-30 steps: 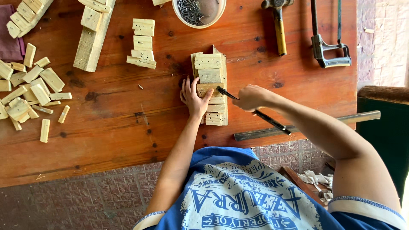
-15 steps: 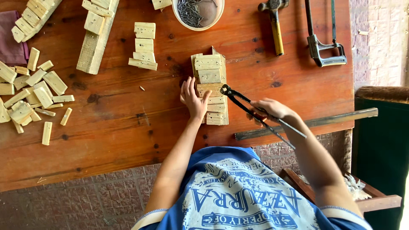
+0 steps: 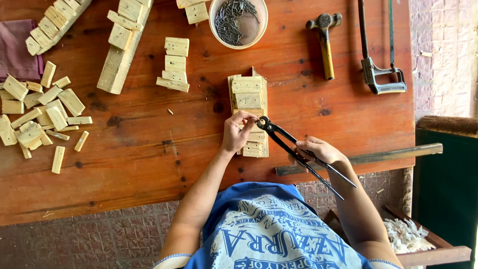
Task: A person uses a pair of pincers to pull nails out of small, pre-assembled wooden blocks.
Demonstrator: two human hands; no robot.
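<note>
Head view: nail bowl point(image 3: 238, 22), hammer point(image 3: 324, 42), hacksaw point(image 3: 379, 55) beyond wood strip point(image 3: 249, 97).

**Hidden under hands, clipped at the edges**

The lower middle of the wooden strip point(image 3: 249, 99) is covered by the left hand point(image 3: 236, 132), and whatever sits in the nose of the pincers point(image 3: 262, 121) is too small to be made out. Part of the pincer handles is hidden inside the right hand point(image 3: 318, 149). The hacksaw point(image 3: 381, 74) is cut off by the top edge, as is the bowl of nails point(image 3: 238, 40). The purple cloth point(image 3: 17, 52) is clipped at the left edge.
</note>
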